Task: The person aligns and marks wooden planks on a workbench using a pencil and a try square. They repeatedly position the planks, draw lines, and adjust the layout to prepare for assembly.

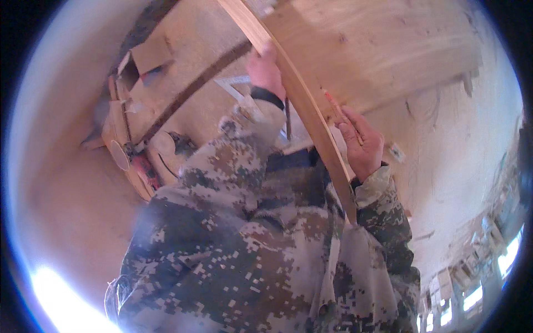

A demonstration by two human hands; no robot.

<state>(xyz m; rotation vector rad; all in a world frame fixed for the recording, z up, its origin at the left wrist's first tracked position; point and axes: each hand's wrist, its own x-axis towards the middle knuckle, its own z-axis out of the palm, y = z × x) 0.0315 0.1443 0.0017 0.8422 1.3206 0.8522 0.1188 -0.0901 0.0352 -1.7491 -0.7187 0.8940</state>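
Note:
A long, narrow wooden strip (305,100) runs slantwise from the top of the view down to my right sleeve. My left hand (267,72) is closed on its left edge, near the upper end. On the other side of the strip, my right hand (363,145) pinches a slim red pencil (332,102), its end pointing up and left over a wide wooden board (383,55). The right hand is close beside the strip; whether it touches it, I cannot tell.
On the left are an open cardboard box (151,55), a red power tool (145,171) and a pale round disc (119,155). A dark curved bar (194,86) reaches toward my left hand. Wood scraps (463,272) and bright openings show at the far right.

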